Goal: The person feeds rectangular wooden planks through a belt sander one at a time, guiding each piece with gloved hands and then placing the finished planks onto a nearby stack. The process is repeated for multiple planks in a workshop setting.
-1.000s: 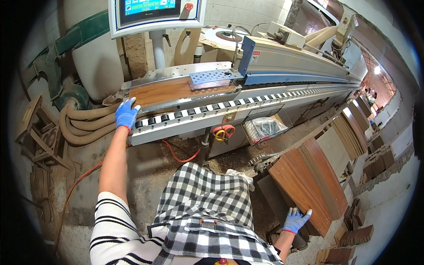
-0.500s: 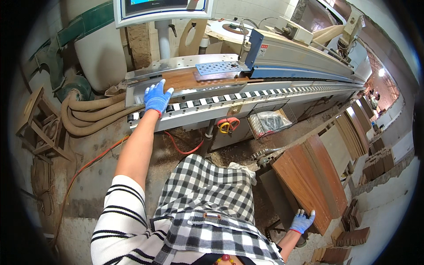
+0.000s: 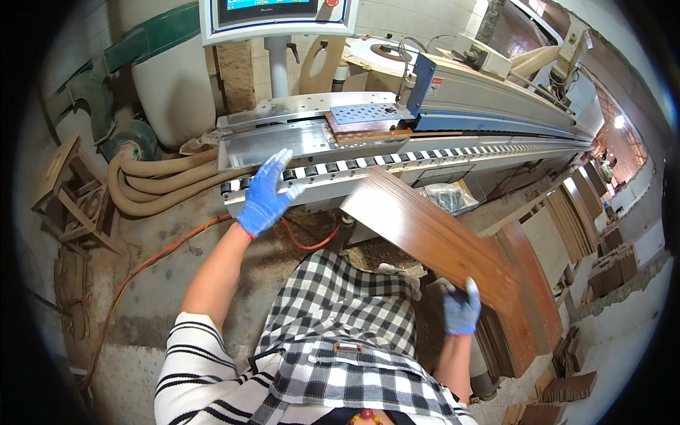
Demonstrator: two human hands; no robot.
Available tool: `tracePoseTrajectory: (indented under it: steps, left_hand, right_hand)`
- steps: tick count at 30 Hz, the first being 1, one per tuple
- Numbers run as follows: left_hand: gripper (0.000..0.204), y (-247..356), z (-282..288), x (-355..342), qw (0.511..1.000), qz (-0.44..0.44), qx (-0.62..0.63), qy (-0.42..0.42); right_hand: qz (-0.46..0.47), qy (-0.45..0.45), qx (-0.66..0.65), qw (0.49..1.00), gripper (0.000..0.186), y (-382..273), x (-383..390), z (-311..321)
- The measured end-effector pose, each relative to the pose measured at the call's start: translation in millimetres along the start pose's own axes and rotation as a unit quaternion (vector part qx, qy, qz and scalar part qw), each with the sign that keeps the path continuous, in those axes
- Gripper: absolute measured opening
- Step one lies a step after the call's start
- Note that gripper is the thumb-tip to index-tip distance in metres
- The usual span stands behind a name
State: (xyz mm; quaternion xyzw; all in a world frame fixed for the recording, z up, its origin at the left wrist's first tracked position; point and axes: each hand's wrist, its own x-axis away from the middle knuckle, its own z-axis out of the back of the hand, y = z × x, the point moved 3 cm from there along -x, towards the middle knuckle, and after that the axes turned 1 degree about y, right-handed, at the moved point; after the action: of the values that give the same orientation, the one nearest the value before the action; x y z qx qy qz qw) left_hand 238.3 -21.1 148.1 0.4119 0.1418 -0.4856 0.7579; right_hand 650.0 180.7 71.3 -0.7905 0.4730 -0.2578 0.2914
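Note:
My left hand (image 3: 268,195), in a blue glove with pale fingertips, is open with fingers spread over the near end of the roller rail (image 3: 333,168), holding nothing. My right hand (image 3: 462,309), gloved alike, grips the lower end of a glossy wood-grain board (image 3: 435,237), slanting up toward the rail from the stack of brown boards (image 3: 528,283). On the machine's metal bed (image 3: 273,142) another brown board (image 3: 372,138) lies partly under the blue perforated plate (image 3: 358,113).
A screen panel (image 3: 276,18) stands above the machine. Ribbed hoses (image 3: 149,188) and a wooden stand (image 3: 71,198) are left; a red hose (image 3: 308,241) crosses the floor. A wire basket (image 3: 446,198) hangs below the rail. More board stacks (image 3: 570,219) line the right.
The board on the bed has slid rightward under the plate. My left hand has left it. My right hand has lifted a board off the stack, swinging its far end up toward the rail.

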Motion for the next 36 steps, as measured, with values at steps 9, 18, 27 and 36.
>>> tracePoseTrajectory:
  steps: [9,18,27,36]
  left_hand:
    - [0.069,-11,40,28,0.951,-0.067,-0.278,-0.117]
    - [0.065,-88,45,16,0.933,0.123,-0.318,-0.117]
    - [0.073,-110,24,-35,0.892,0.280,-0.327,-0.139]
    - [0.073,-122,14,-41,0.895,0.289,-0.324,-0.100]
  right_hand:
    - [-0.215,-0.178,0.034,0.960,0.028,130,-75,-158]
    - [-0.183,-0.273,0.048,0.943,0.056,137,-68,-187]
    - [0.324,-0.105,0.814,0.471,0.040,-3,-106,-54]
    - [0.346,-0.093,0.871,0.336,0.037,-21,-130,31]
